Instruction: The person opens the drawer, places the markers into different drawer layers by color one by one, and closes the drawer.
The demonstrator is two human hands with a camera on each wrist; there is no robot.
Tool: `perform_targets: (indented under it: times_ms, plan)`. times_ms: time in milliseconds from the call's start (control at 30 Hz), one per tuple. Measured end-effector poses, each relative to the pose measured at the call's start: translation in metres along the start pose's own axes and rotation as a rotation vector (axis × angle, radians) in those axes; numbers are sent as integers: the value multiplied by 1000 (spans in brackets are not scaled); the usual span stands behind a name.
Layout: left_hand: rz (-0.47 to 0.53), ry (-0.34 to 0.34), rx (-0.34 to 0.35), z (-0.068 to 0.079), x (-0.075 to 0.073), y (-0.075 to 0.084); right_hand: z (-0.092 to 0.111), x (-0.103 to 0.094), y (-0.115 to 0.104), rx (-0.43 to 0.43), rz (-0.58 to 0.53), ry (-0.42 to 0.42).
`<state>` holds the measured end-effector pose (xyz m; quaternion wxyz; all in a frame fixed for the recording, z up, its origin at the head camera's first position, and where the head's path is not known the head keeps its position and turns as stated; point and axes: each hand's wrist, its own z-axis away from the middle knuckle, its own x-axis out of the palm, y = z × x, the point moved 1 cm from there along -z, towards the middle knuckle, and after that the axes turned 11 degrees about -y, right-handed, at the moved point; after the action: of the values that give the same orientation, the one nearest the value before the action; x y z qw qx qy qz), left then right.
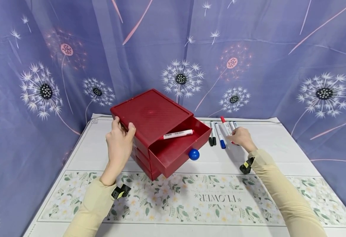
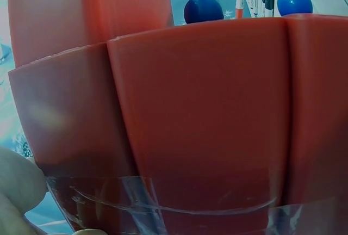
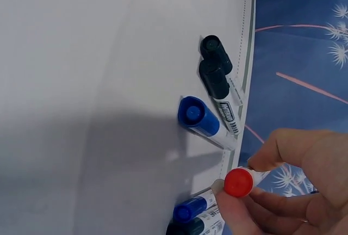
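A red drawer box (image 1: pixel 152 112) stands on the table, turned at an angle, with its top drawer (image 1: pixel 173 161) pulled out. My left hand (image 1: pixel 119 144) grips the box's upper left edge; part of that hand shows at the lower left of the left wrist view. Inside the drawer lies a white marker (image 1: pixel 178 134) with a red cap. To the right of the box, my right hand (image 3: pixel 293 180) pinches another red-and-white marker (image 3: pixel 238 183) between thumb and fingers, its red end facing the right wrist camera.
Beside the held marker lie a blue marker (image 3: pixel 198 116) and two black-capped markers (image 3: pixel 215 77). Another blue marker (image 3: pixel 191 210) and a dark-capped one (image 3: pixel 187 227) are below. A blue knob (image 1: pixel 194 154) juts from the drawer front. A patterned curtain (image 1: pixel 179 49) hangs behind the table.
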<state>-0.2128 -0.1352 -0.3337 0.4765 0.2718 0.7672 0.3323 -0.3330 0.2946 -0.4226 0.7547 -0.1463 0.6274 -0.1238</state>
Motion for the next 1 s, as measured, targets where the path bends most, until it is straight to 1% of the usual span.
perform_targets:
  times_ms: [100, 300, 433, 767, 1000]
  plan:
    - [-6, 5, 3, 0, 0, 0, 2, -3, -2, -12, 0, 1]
    - [-3, 3, 6, 0, 0, 0, 8, -7, -6, 2, -2, -15]
    - [-6, 6, 10, -1, 0, 0, 11, -9, -8, -6, -9, -20]
    - [12, -9, 17, -1, 0, -2, 10, -13, -10, -41, 19, -44]
    - [23, -24, -4, -1, 0, -2, 9, -16, -17, -59, 4, -48]
